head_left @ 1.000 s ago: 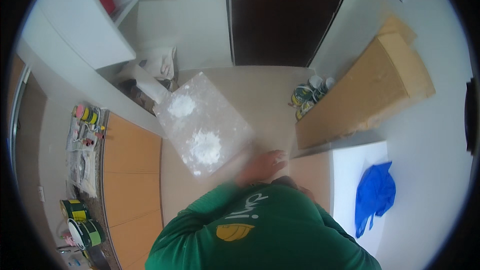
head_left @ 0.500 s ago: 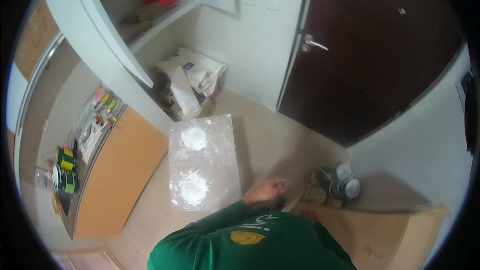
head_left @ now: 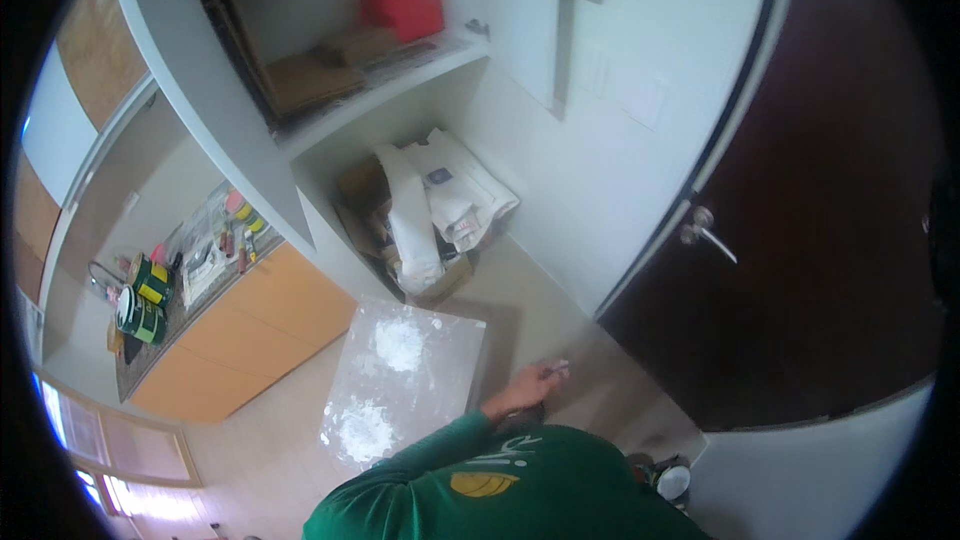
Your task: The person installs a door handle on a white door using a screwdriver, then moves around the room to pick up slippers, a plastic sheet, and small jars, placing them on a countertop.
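My left hand (head_left: 527,387) reaches out in front of my green-sleeved body, above the floor by the door. Its fingers are curled closed; something small and pale shows at the fingertips, too blurred to name. Just left of this hand lies a grey-brown board (head_left: 455,345), with two white patches of paste or powder and smaller smears on its top. My right hand does not show; my torso hides that side.
Beyond the board, a carton (head_left: 440,285) holds white folded sheets (head_left: 465,185) under an open cabinet with a red box (head_left: 402,2). A dark door (head_left: 800,270) stands right. Paint cans (head_left: 140,316) and tools crowd the left counter (head_left: 280,290). Another can (head_left: 673,482) sits by my right side.
The view has swung, so the cabinet, door and carton sit farther right and lower. Part of my right hand showed before and is now hidden. My left hand stays closed.
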Tool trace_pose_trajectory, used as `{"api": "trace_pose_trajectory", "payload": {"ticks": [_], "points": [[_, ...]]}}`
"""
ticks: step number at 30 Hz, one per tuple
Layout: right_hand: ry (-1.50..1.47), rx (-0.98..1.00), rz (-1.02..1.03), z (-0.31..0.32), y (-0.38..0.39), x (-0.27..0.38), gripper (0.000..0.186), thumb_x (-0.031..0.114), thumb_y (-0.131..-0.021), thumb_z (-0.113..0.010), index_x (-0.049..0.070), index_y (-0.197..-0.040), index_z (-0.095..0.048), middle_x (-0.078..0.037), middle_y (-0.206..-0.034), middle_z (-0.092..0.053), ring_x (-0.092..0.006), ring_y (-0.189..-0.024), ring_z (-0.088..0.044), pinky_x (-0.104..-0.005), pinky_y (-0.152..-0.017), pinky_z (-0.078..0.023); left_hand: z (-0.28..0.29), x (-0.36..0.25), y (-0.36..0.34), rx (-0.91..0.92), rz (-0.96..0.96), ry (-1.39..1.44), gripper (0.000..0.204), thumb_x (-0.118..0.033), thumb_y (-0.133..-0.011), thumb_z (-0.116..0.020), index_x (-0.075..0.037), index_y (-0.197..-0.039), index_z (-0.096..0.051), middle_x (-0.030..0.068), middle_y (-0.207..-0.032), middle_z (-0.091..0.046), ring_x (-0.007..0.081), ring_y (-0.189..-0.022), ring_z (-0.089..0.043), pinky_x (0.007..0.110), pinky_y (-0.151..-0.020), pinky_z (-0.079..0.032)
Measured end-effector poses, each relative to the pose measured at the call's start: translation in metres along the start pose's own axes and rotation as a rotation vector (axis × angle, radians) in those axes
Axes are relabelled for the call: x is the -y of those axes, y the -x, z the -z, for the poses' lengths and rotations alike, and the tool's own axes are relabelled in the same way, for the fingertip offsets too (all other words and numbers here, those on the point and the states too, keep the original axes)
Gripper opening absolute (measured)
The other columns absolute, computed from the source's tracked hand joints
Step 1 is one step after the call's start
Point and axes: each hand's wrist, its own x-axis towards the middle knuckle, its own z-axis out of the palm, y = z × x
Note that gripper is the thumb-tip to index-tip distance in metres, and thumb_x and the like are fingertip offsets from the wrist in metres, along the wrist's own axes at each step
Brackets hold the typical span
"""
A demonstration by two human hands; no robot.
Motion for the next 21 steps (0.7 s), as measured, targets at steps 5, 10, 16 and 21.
{"api": "trace_pose_trajectory", "payload": {"ticks": [5,10,16,21], "points": [[0.349,0.058,0.276,0.069,-0.125,0.05,0.026,0.034,-0.087,-0.063,0.009,-0.089,-0.074,-0.016,-0.089,-0.071,-0.0359,-0.075,-0.069,-0.0512,-0.07,-0.055,0.086,-0.053,-0.091,-0.244,0.018,-0.109,0.04,-0.028,-0.102,-0.06,-0.004,-0.134,-0.06,0.0055,-0.093,-0.07,0.0114,-0.084,-0.063,0.029,-0.078,-0.052],[0.241,0.036,0.515,0.188,-0.266,0.173,0.025,0.031,-0.083,-0.067,0.008,-0.092,-0.073,-0.016,-0.093,-0.072,-0.0351,-0.085,-0.069,-0.0507,-0.076,-0.056,0.188,-0.078,-0.141,-0.62,-0.128,0.005,0.04,-0.023,-0.101,-0.06,-0.002,-0.135,-0.058,0.0045,-0.101,-0.069,0.0121,-0.09,-0.064,0.028,-0.081,-0.052],[0.056,-0.028,0.714,0.299,-0.374,0.454,0.031,0.028,-0.096,-0.058,0.007,-0.115,-0.069,-0.018,-0.112,-0.071,-0.0376,-0.105,-0.067,-0.0486,-0.089,-0.053,0.331,-0.16,-0.151,-1.223,-0.347,-0.147,0.044,-0.02,-0.101,-0.06,0.004,-0.138,-0.052,0.0153,-0.128,-0.065,0.0219,-0.116,-0.061,0.033,-0.102,-0.048],[-0.071,-0.042,1.127,0.37,-0.331,0.705,0.039,0.027,-0.096,-0.061,0.002,-0.126,-0.063,-0.022,-0.107,-0.071,-0.0359,-0.098,-0.069,-0.0423,-0.086,-0.054,0.438,-0.278,-0.119,-1.577,-0.353,-0.497,0.064,-0.033,-0.095,-0.068,0.004,-0.142,-0.046,0.0259,-0.133,-0.058,0.0324,-0.118,-0.062,0.04,-0.101,-0.048]]}}
